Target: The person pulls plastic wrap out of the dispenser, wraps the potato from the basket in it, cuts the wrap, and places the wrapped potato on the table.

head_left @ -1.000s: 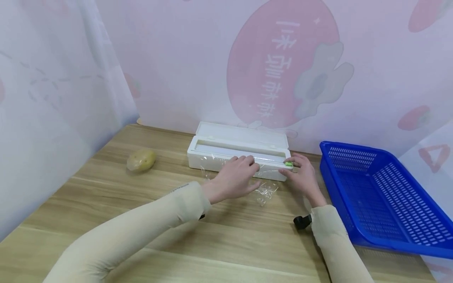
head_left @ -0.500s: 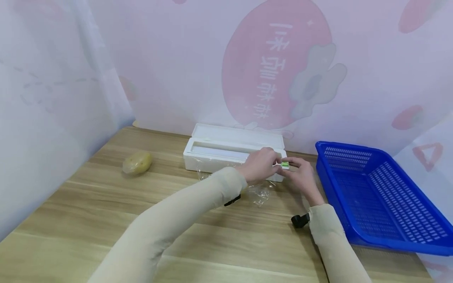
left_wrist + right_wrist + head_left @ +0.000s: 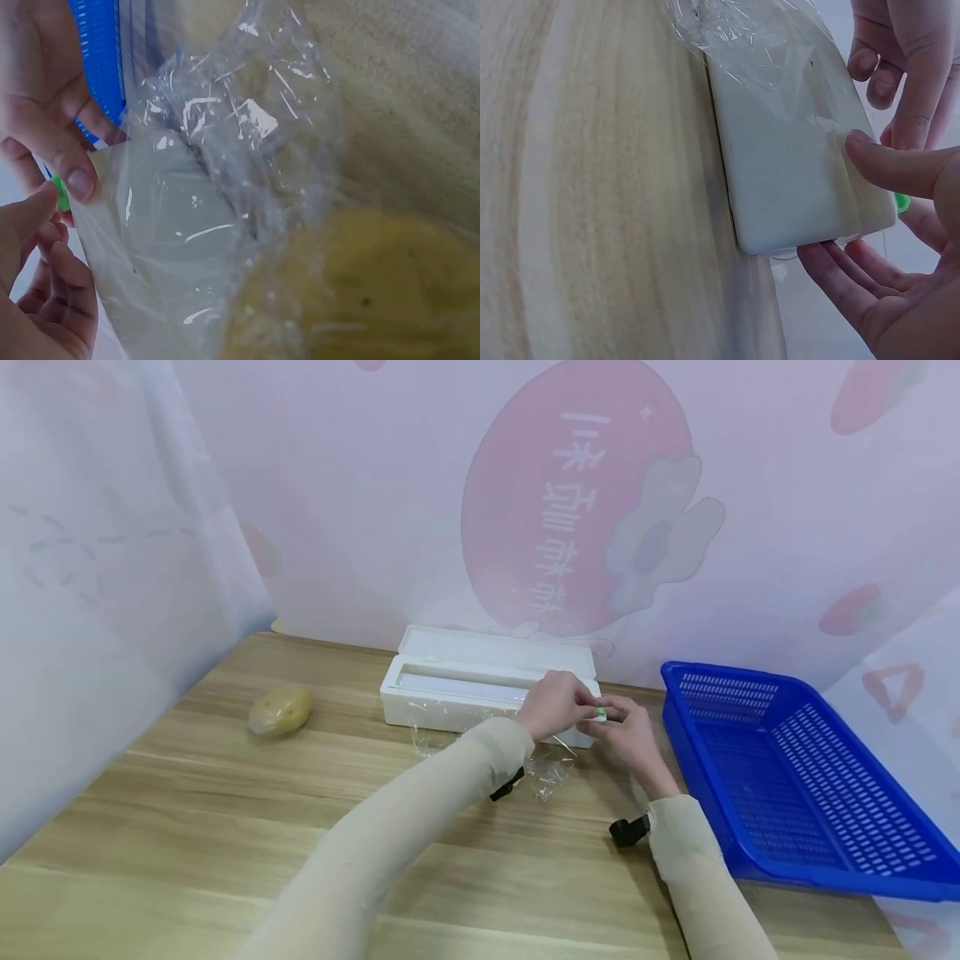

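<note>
A long white cling film dispenser (image 3: 427, 713) lies with its lid (image 3: 495, 647) raised against the back wall. My left hand (image 3: 555, 702) reaches across to its right end and pinches the small green slider (image 3: 61, 193) there. My right hand (image 3: 633, 739) grips that same end, its thumb on the front face and its fingers around the side, as the right wrist view shows. Clear cling film (image 3: 262, 112) hangs crumpled over the front onto the table. Under the film in the left wrist view is a yellow rounded thing with dark specks (image 3: 367, 292), hidden by my left arm in the head view.
A film-wrapped potato (image 3: 281, 710) rests on the wooden table (image 3: 187, 827) to the left. To the right stands a blue plastic basket (image 3: 693, 760), close to my right forearm. A printed cloth wall (image 3: 337, 527) borders the back.
My left hand has moved right along the dispenser, from over its middle to the slider at its right end. My right hand stays at that end. The head view has shifted slightly.
</note>
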`<state>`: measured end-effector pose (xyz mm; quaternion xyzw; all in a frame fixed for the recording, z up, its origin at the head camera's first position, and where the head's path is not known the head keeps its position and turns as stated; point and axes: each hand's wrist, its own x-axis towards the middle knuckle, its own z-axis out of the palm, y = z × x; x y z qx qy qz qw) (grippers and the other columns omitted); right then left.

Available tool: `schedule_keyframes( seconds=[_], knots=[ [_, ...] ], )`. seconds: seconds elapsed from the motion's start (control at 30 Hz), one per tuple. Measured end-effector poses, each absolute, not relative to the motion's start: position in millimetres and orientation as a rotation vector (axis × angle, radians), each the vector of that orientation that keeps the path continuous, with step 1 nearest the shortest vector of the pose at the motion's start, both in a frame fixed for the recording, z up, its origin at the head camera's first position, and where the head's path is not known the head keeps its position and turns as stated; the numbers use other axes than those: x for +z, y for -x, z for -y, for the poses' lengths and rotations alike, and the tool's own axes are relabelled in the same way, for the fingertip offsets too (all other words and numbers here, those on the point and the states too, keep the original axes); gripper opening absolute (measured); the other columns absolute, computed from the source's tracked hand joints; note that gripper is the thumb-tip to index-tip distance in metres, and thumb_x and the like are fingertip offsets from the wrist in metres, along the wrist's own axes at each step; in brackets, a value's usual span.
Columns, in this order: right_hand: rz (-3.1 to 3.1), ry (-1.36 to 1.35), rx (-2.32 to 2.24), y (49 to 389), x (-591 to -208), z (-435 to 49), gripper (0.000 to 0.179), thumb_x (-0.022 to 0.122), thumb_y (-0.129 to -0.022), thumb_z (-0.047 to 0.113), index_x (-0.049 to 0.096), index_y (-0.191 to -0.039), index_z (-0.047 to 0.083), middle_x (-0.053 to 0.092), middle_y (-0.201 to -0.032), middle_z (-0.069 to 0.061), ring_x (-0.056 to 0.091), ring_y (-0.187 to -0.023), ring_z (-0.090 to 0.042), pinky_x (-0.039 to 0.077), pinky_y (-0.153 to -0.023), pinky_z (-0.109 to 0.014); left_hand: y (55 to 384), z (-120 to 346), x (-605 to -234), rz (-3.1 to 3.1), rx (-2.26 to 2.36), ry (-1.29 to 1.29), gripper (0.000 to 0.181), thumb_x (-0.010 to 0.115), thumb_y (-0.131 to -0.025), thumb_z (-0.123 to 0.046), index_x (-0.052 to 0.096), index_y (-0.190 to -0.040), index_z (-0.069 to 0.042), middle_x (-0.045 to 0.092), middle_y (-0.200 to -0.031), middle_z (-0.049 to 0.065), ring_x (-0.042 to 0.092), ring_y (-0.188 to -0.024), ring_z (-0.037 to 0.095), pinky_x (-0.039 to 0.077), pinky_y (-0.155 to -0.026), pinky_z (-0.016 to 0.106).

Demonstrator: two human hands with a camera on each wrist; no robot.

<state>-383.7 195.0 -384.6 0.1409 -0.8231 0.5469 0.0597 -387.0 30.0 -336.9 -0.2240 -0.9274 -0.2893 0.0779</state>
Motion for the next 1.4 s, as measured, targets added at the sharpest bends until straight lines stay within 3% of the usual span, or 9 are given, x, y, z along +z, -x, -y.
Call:
schedule_keyframes(
  seconds=[0.2,0.53,0.8,1.07,1.23,1.4],
  knots=[
    [2.495,-0.373,1.671,383.4,-386.5,-195.4,0.047,0.085,-0.079,0.013,0.067,-0.122,0.007,0.064,-0.121,-0.015,0.064,-0.100,-0.027,0.051,-0.075,-0.032,392.2,-29.3,-339.4,2.784,-0.913,0.684,0.015,0.078,-0.087,-0.027,0.080,-0.097,-0.017,0.072,-0.086,-0.009,0.060,-0.073,0.003,0.047,-0.063,0.020],
    [2.541,-0.459,1.541,388.4,-393.2,-193.6,0.036,0.082,-0.082,0.016,0.069,-0.115,0.008,0.051,-0.134,-0.014,0.050,-0.115,-0.036,0.041,-0.093,-0.052,397.5,-28.2,-336.3,2.827,-0.796,0.806,0.014,0.075,-0.090,-0.023,0.079,-0.100,-0.014,0.074,-0.091,-0.007,0.059,-0.070,0.005,0.045,-0.064,0.019],
    [2.531,-0.562,1.382,389.1,-395.6,-192.5,0.027,0.078,-0.085,0.013,0.067,-0.109,0.005,0.050,-0.127,-0.020,0.049,-0.113,-0.038,0.042,-0.093,-0.059,402.0,-18.4,-336.7,2.796,-0.636,0.870,0.006,0.075,-0.090,-0.022,0.080,-0.087,-0.019,0.065,-0.081,-0.009,0.056,-0.076,0.009,0.046,-0.067,0.025],
    [2.555,-0.526,1.394,385.3,-394.9,-191.4,0.035,0.082,-0.083,0.028,0.070,-0.109,0.009,0.050,-0.131,-0.015,0.047,-0.116,-0.034,0.041,-0.094,-0.054,402.7,-15.8,-340.2,2.809,-0.751,0.861,0.009,0.075,-0.090,-0.024,0.081,-0.090,-0.018,0.070,-0.081,-0.010,0.059,-0.073,0.008,0.046,-0.067,0.023],
    [2.511,-0.527,1.350,387.7,-394.2,-190.1,0.030,0.084,-0.080,0.022,0.072,-0.103,0.006,0.057,-0.124,-0.016,0.048,-0.116,-0.032,0.042,-0.093,-0.052,404.4,-16.6,-339.3,2.802,-0.770,0.880,0.009,0.075,-0.089,-0.023,0.081,-0.090,-0.016,0.070,-0.081,-0.010,0.059,-0.070,0.008,0.046,-0.065,0.022],
    [2.516,-0.511,1.351,387.8,-392.9,-191.3,0.030,0.084,-0.080,0.019,0.072,-0.103,0.005,0.054,-0.125,-0.018,0.050,-0.115,-0.033,0.044,-0.093,-0.053,404.1,-15.6,-336.0,2.822,-0.745,0.912,0.010,0.075,-0.090,-0.023,0.080,-0.092,-0.015,0.068,-0.077,-0.010,0.057,-0.067,0.009,0.045,-0.062,0.022]
  ],
)
